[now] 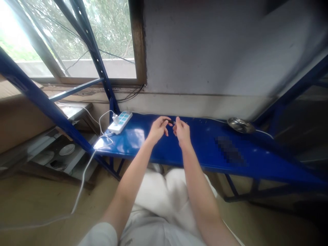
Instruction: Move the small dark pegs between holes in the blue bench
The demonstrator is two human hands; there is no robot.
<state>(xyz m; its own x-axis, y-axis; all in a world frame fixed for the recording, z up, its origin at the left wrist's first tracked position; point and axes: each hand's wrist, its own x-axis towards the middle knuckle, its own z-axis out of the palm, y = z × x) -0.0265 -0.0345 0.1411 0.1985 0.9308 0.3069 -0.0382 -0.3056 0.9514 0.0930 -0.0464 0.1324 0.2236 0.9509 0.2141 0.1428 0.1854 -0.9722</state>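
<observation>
Over the blue shelf (138, 147), both hands meet at the middle, fingertips nearly touching. My left hand (158, 130) is closed in a pinch on a small, thin black piece (170, 121), too small and blurred to name. My right hand (182, 131) is also closed, thumb and forefinger pinched at the piece's right end, where a tiny lighter tip shows. Whether that tip belongs to the black piece, I cannot tell. Several tiny bits (203, 121) lie on the shelf beyond my right hand.
To the left is a white power strip (120, 123) with a plug in it; its white cable (83, 177) hangs off the shelf. A shiny metal bowl (241, 125) and a pixelated dark object (230, 150) are at right. Blue uprights (94, 51) flank the shelf.
</observation>
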